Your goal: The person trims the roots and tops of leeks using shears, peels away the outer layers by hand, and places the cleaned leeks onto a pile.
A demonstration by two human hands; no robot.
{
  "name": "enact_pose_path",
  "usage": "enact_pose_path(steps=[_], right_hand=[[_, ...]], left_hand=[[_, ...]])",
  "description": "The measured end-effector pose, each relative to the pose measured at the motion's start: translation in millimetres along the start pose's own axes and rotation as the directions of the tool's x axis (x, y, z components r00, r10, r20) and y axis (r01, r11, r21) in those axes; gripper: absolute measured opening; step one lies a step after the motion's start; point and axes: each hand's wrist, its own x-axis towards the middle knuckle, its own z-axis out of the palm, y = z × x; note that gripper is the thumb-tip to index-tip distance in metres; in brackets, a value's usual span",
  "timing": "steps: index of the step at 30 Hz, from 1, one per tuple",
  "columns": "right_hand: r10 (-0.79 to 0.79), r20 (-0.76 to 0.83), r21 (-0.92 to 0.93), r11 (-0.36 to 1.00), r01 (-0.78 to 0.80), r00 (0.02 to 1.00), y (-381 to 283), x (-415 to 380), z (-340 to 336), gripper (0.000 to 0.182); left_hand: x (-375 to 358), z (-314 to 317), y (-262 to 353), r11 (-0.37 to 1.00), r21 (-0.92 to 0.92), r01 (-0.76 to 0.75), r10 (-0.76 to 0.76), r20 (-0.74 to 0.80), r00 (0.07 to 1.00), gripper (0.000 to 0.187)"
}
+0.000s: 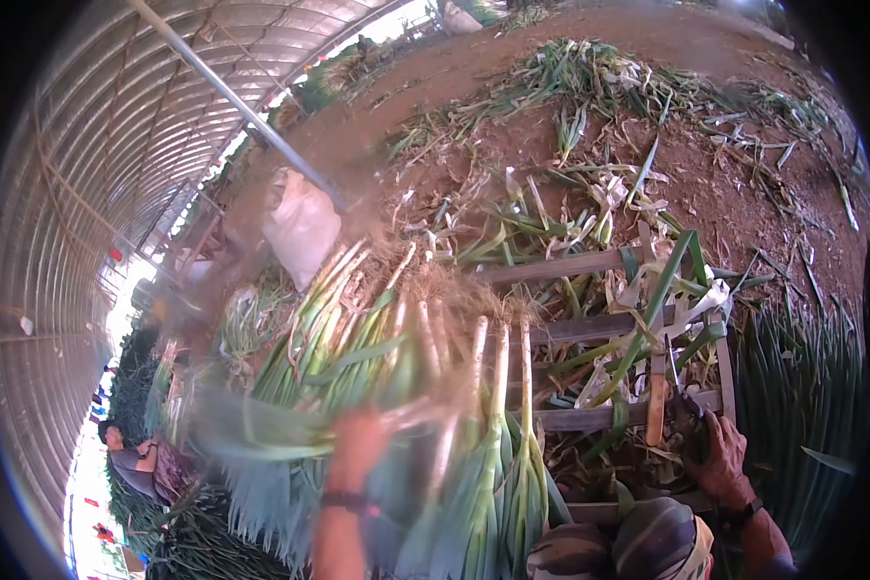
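Note:
My left hand [361,433] is smeared by motion over the pile of long green onions [333,333]. It grips a long green onion [261,425], whose leaves trail to the left and whose pale stem points right. Just right of it, several onions [501,387] lie side by side, roots toward the wooden rack. At the rack's lower right, my right hand [720,452] is closed around a dark-handled tool [686,411] with a thin blade pointing away from me. Its exact kind is hard to make out. Beside it a wooden handle [656,401] lies against the slats.
A slatted wooden rack [585,416] strewn with trimmed leaves sits before my knees [648,541]. Green leaves [802,416] are heaped at right. Peelings [590,82] cover the soil. A pale sack [302,227] stands near a metal pole [232,97]. Another person [143,467] sits at far left.

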Motion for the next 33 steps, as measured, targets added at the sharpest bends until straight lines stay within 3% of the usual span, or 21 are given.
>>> enact_pose_path(steps=[4,7,11,12,15,16,19,21,23,24,26,29,30,31,33], right_hand=[[-0.023,-0.034,-0.005,1.0,0.023,0.999,7.2,-2.5,7.7,0.092],[-0.011,-0.007,-0.002,1.0,0.011,1.0,8.3,-1.7,6.6,0.093],[-0.019,-0.036,-0.023,1.0,0.018,0.999,3.9,-1.4,7.4,0.093],[-0.009,-0.019,-0.016,1.0,0.009,1.0,2.4,-0.8,5.6,0.092],[0.003,-0.019,-0.008,1.0,-0.003,1.0,5.3,-0.8,8.0,0.092],[0.002,-0.021,-0.012,1.0,-0.002,1.0,6.3,-1.6,7.6,0.092],[-0.008,-0.03,-0.021,1.0,0.007,1.0,6.2,-1.1,8.7,0.092],[-0.017,-0.043,-0.035,0.999,0.016,0.999,4.7,-1.3,9.2,0.094],[-0.02,-0.043,-0.045,0.999,0.018,0.999,4.3,-2.0,8.1,0.095],[-0.015,-0.04,-0.045,0.999,0.013,0.999,3.3,-1.9,7.9,0.095],[-0.016,-0.039,-0.035,0.999,0.015,0.999,2.4,-1.5,9.8,0.096],[-0.03,-0.05,-0.023,0.999,0.029,0.998,4.3,-0.8,9.9,0.097],[-0.034,-0.056,-0.023,0.999,0.033,0.998,3.1,0.0,7.9,0.097],[-0.038,-0.058,-0.025,0.999,0.037,0.998,1.8,-2.4,7.4,0.097],[-0.029,-0.043,-0.014,0.999,0.029,0.999,9.3,-5.0,14.7,0.097]], left_hand=[[9.8,-26.8,36.8,0.992,-0.033,0.118,-0.115,0.088,0.989,0.031],[26.1,-25.1,47.4,0.966,-0.09,0.243,-0.242,0.029,0.97,0.033],[47.7,-1.9,48.3,0.883,-0.269,0.386,-0.411,-0.041,0.911,0.054],[53.3,6.9,48.9,0.845,-0.346,0.408,-0.432,0.01,0.902,0.064],[52.2,25.6,62.5,0.712,-0.574,0.403,-0.431,0.096,0.897,0.064],[53.0,42.6,55.4,0.657,-0.675,0.336,-0.366,0.104,0.925,0.069],[19.1,66.5,51.2,0.812,-0.548,0.2,-0.313,-0.12,0.942,0.097],[-8.3,59.7,55.0,0.718,-0.644,0.266,-0.297,0.063,0.953,0.098],[-41.9,37.8,65.2,0.433,-0.759,0.486,-0.276,0.402,0.873,0.091],[-48.3,65.6,58.4,0.432,-0.714,0.551,-0.279,0.475,0.834,0.085],[-61.3,82.3,62.1,0.439,-0.71,0.55,-0.355,0.425,0.833,0.067],[-61.7,73.8,68.4,0.437,-0.724,0.534,-0.295,0.445,0.845,0.068],[-63.0,80.6,76.6,0.358,-0.742,0.567,-0.29,0.489,0.823,0.065],[-62.9,76.4,90.2,0.359,-0.762,0.54,-0.25,0.479,0.842,0.062],[-54.6,53.7,112.8,0.467,-0.665,0.583,-0.117,0.607,0.786,0.063]])
